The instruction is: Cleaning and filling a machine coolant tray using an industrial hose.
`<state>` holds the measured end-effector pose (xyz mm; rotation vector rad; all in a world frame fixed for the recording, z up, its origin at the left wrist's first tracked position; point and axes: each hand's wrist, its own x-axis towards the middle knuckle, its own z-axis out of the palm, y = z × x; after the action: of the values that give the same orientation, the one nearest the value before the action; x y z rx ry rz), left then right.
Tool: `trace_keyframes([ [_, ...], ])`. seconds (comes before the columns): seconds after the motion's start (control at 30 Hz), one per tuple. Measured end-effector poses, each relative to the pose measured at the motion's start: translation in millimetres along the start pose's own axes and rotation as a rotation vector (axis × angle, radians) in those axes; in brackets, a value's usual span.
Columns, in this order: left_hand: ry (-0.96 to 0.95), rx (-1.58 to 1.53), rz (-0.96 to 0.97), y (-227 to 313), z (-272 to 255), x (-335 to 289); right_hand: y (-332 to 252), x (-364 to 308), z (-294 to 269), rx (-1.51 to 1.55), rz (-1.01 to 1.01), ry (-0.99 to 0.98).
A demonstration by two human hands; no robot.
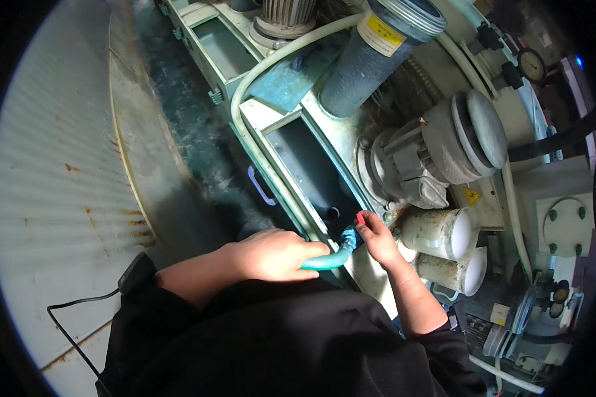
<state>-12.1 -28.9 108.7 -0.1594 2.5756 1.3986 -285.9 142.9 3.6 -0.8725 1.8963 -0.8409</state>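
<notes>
My left hand is closed around a green hose at the near end of a rectangular tank opening. The hose bends up into a bluish fitting. At that fitting, my right hand pinches a small red lever handle between thumb and fingers. The lever looks like part of a valve, though my fingers hide some of it. Inside the opening, a dark round pipe end shows just beyond the fitting.
To the right stand a dusty motor and two pale cylinders. Farther off rises a grey cylindrical housing. A thick pale hose curves along the tank's left side, near a purple handle. A light wall is at left.
</notes>
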Motion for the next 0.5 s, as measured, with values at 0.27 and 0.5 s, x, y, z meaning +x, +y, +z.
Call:
trace_keyframes([
  [0.27,-0.039,0.027,0.238,-44.1,-7.5,5.7,-33.0,-0.3,33.9,-0.007,0.271,0.161],
  [0.5,-0.089,0.013,0.259,-57.7,-18.4,4.3,-17.5,14.4,54.3,-0.080,0.308,0.344],
])
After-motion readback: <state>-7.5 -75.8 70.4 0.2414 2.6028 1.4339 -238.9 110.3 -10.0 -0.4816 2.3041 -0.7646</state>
